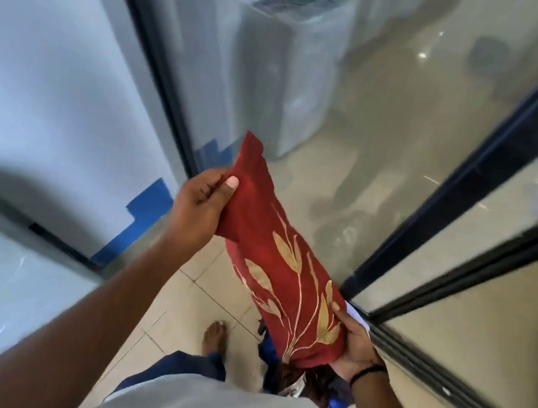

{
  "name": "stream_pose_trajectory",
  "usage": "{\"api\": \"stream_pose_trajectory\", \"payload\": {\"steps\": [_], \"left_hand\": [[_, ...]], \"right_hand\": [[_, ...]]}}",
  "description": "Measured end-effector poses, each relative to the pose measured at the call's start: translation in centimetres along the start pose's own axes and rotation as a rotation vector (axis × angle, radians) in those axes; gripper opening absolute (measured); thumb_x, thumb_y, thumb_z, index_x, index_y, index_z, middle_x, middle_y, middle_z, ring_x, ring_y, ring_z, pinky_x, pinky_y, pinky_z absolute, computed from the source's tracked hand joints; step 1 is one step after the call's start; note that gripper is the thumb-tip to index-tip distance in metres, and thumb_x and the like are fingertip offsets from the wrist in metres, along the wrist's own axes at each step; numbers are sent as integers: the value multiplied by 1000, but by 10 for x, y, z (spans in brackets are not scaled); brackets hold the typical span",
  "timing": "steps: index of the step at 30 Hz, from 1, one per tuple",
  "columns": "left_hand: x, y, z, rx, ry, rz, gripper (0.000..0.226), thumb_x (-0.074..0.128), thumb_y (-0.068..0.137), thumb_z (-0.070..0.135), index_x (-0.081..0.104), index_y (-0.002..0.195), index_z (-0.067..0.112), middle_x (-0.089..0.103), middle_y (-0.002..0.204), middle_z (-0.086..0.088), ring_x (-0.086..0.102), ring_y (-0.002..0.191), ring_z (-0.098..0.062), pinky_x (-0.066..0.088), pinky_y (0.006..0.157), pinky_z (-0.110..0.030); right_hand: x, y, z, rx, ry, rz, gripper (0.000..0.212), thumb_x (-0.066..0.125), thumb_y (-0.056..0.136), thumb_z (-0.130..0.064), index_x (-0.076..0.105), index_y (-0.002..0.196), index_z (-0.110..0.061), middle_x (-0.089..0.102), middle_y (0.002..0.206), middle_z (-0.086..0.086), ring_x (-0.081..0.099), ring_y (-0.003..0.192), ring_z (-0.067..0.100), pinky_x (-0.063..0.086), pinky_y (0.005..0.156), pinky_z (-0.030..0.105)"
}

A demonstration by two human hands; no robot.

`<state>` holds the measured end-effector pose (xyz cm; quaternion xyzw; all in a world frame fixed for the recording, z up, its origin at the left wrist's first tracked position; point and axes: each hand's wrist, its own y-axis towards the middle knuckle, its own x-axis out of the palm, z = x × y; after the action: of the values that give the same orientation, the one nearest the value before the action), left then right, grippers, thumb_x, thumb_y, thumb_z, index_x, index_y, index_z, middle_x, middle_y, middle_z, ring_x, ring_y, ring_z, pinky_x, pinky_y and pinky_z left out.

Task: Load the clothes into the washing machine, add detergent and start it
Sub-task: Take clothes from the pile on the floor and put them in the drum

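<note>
A red cloth (pixel 271 249) with a gold leaf pattern stretches between both hands in the middle of the view. My left hand (pixel 199 208) pinches its upper edge between thumb and fingers. My right hand (pixel 356 346) grips its lower end from below, with a dark band on the wrist. Under the red cloth hangs a bundle of other clothes (pixel 318 383), dark and blue, partly hidden. Behind the glass stands a white washing machine (pixel 288 57), blurred, its top with a dark grille.
A dark-framed glass partition (pixel 163 61) runs on the left and another dark frame (pixel 472 170) on the right. Blue tape (pixel 145 210) marks the white left wall. My bare foot (pixel 216 336) stands on beige floor tiles (pixel 176 315).
</note>
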<state>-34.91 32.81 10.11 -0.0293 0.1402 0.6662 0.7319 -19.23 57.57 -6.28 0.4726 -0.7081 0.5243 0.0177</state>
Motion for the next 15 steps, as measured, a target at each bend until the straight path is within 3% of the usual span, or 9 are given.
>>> {"api": "stream_pose_trajectory", "payload": {"steps": [2, 5, 7, 9, 12, 15], "left_hand": [[-29, -5, 1, 3, 85, 103, 17, 56, 102, 27, 73, 100, 31, 75, 89, 15, 70, 81, -5, 56, 73, -23], [-80, -16, -20, -99, 124, 306, 17, 59, 99, 35, 75, 103, 32, 76, 96, 14, 71, 90, -9, 58, 86, -35], [-115, -32, -34, -206, 46, 454, 19, 61, 97, 39, 76, 104, 30, 76, 99, 8, 72, 93, -16, 58, 91, -42], [-150, -51, -49, -309, -31, 580, 17, 63, 97, 37, 76, 100, 28, 77, 94, 5, 73, 89, -17, 59, 89, -40], [-214, -83, -72, -387, -70, 749, 14, 65, 96, 33, 76, 93, 25, 76, 92, 0, 70, 87, -18, 56, 85, -36], [-271, -105, -95, -456, -110, 884, 15, 67, 94, 31, 77, 83, 27, 74, 89, 2, 64, 87, -19, 51, 84, -35]], "right_hand": [[28, 15, -1, -17, -56, 19, 33, 58, 97, -28, 70, 120, -8, 72, 113, 19, 73, 94, 35, 53, 91, 51], [78, 41, -7, -114, -222, 95, 33, 60, 96, -38, 69, 114, -11, 75, 105, 16, 74, 89, 32, 59, 73, 44], [112, 53, -8, -74, -353, 57, 36, 60, 95, -43, 69, 113, -13, 74, 107, 16, 71, 98, 35, 57, 82, 50], [141, 64, -6, -9, -567, -57, 35, 65, 93, -40, 69, 116, -14, 74, 109, 14, 69, 105, 34, 54, 91, 50], [183, 77, 13, 40, -887, -216, 34, 69, 90, -24, 66, 121, -11, 75, 108, 11, 68, 101, 30, 54, 88, 42], [231, 84, 38, 19, -983, -311, 27, 62, 93, -9, 65, 120, -9, 74, 109, 11, 66, 100, 28, 49, 98, 45]]}}
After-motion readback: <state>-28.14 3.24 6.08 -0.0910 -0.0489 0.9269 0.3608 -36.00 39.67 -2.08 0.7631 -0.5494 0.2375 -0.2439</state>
